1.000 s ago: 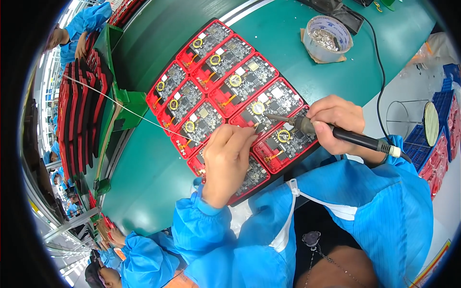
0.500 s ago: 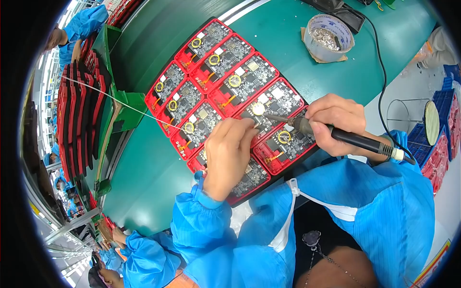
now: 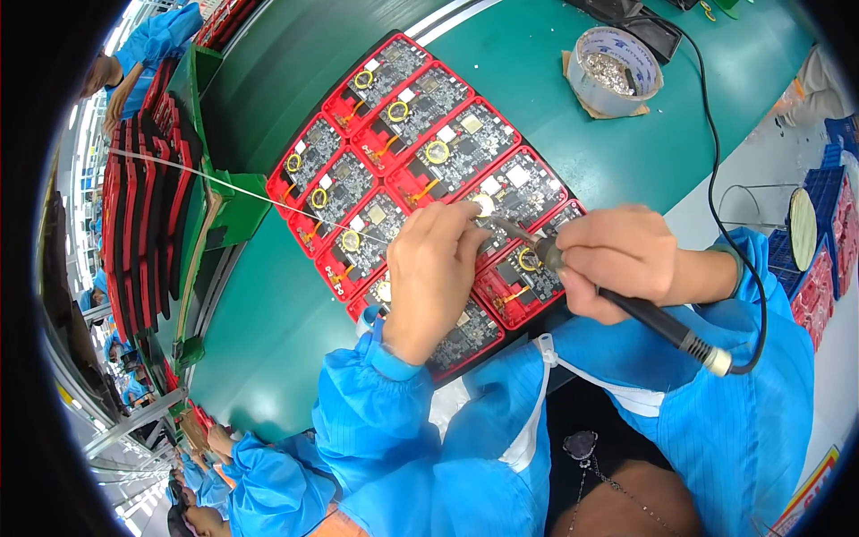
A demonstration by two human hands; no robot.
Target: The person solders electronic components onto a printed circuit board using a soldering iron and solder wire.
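Observation:
My right hand (image 3: 622, 255) is wrapped round a soldering iron (image 3: 658, 324) with a black handle. Its thin tip points left, at a circuit board (image 3: 523, 190) beside a shiny round part (image 3: 484, 205). Close to that tip, my left hand (image 3: 429, 277) is closed, thumb and fingers pinched together. A thin pale solder wire (image 3: 242, 189) stretches in from the left and disappears at this hand, whose fingers hide its end. Beneath both hands lies a red tray (image 3: 379, 170) of several boards, many carrying yellow-ringed round parts.
A tape roll (image 3: 614, 100) filled with silvery scraps stands at the back right of the green table (image 3: 519, 54). The iron's black cable (image 3: 713, 143) curves along the right. Upright red trays (image 3: 134, 233) fill a green rack on the left; co-workers in blue are beyond.
My right hand has turned and lowered the iron's handle toward me, so the tip slants more steeply. My left hand has shifted slightly, with its fingertips nearer the round part.

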